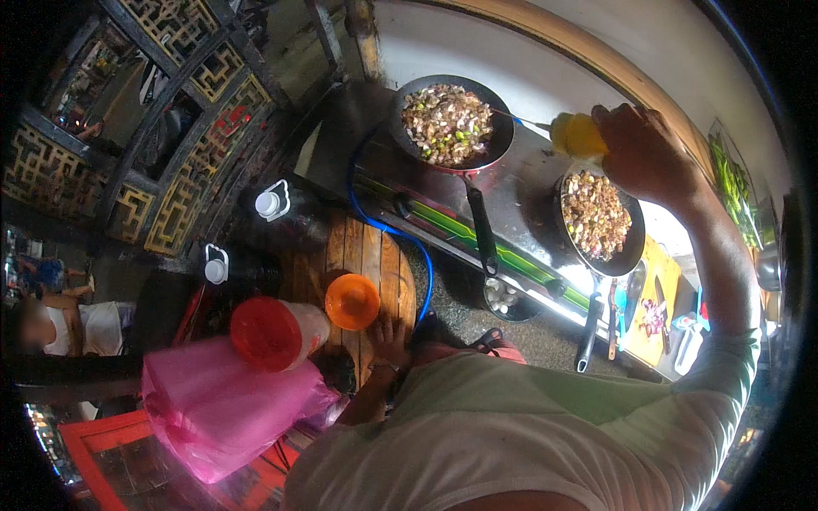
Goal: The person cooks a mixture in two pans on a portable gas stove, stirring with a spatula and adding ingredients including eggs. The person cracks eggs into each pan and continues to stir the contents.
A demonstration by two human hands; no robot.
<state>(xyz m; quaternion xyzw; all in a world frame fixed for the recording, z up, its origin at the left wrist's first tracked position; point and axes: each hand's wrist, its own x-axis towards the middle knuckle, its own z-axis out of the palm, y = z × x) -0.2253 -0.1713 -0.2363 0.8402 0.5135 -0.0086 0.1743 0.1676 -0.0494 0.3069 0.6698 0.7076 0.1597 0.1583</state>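
Observation:
My right hand (pixel 639 147) is raised over the stove and grips a yellow squeeze bottle (pixel 573 135) tipped to the left. A thin brownish stream runs from its nozzle towards the larger frying pan (pixel 503 137), which holds a chopped, browned mixture (pixel 446 124) with green bits. Below my wrist stands a smaller frying pan (pixel 629 233) with similar chopped food (pixel 594 214). My left hand (pixel 387 340) lies on a round slatted wooden table (pixel 399 281), its fingers spread and holding nothing. Just beyond its fingertips is an orange plastic bowl (pixel 352 302).
A red-lidded plastic jar (pixel 268 333) and a pink plastic bag (pixel 223 402) stand left. A blue hose (pixel 429 268) loops off the stove (pixel 441 195). At right, a cutting board (pixel 652 287) bears a knife (pixel 662 306) and chopped onion (pixel 652 315). A person (pixel 83 326) sits far left.

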